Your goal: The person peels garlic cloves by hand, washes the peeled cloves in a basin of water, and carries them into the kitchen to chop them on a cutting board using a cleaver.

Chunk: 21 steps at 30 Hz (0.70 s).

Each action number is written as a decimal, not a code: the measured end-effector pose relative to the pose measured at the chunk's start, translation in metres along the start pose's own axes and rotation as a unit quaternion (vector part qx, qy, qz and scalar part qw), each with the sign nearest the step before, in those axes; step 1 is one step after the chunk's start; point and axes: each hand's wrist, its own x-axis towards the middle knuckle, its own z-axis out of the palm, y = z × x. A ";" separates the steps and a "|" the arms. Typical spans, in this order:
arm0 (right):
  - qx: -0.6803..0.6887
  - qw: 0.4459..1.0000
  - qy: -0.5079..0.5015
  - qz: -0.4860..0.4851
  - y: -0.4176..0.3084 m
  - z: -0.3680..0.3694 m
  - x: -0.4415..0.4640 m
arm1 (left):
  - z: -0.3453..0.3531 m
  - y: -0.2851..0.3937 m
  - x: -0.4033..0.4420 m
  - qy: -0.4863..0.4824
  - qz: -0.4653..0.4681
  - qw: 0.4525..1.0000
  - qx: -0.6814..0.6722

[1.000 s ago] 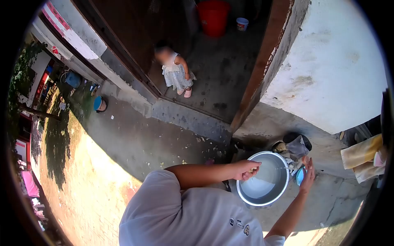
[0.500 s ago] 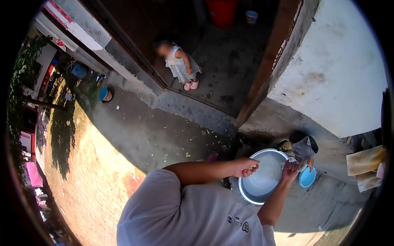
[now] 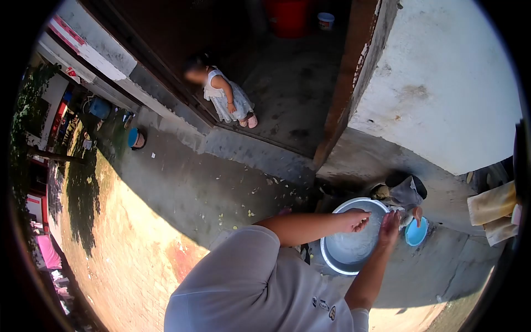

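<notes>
My left hand (image 3: 358,221) is closed over the left part of a wide metal basin (image 3: 345,271); whatever lies inside its fingers is too small to make out. My right hand (image 3: 389,226) is just to its right, above the basin's right rim, fingers stretched upward and apart from my left hand. Cloudy water (image 3: 351,246) stands in the basin. Beyond my right hand sits a light blue bowl (image 3: 416,232), with a brownish object (image 3: 417,214) at its upper edge. A grey cloth or bag (image 3: 407,191) lies behind the basin.
A small child (image 3: 229,97) stands inside the doorway at the upper middle. Deeper inside are a red tub (image 3: 287,19) and a small pail (image 3: 326,21). A blue-topped bucket (image 3: 135,138) stands outside at the left. Yellowish cloths (image 3: 492,205) hang at the far right.
My right hand has moved left from beside the blue bowl to the basin's right rim. My left hand has shifted right, nearer to it. The child has turned and leans a little more.
</notes>
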 end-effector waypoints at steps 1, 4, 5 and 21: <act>-0.084 0.977 0.190 -0.050 0.005 0.025 -0.007 | 0.006 -0.004 0.019 -0.004 -0.007 1.000 0.009; -0.176 0.973 0.148 -0.036 0.003 0.029 -0.019 | 0.033 -0.013 0.071 -0.022 0.070 0.997 -0.020; -0.274 0.947 0.166 -0.027 0.006 0.038 -0.025 | 0.042 -0.015 0.084 -0.009 0.114 0.993 0.032; -0.109 0.951 0.281 -0.069 0.013 0.093 -0.033 | 0.084 -0.052 0.122 0.049 0.208 0.970 0.118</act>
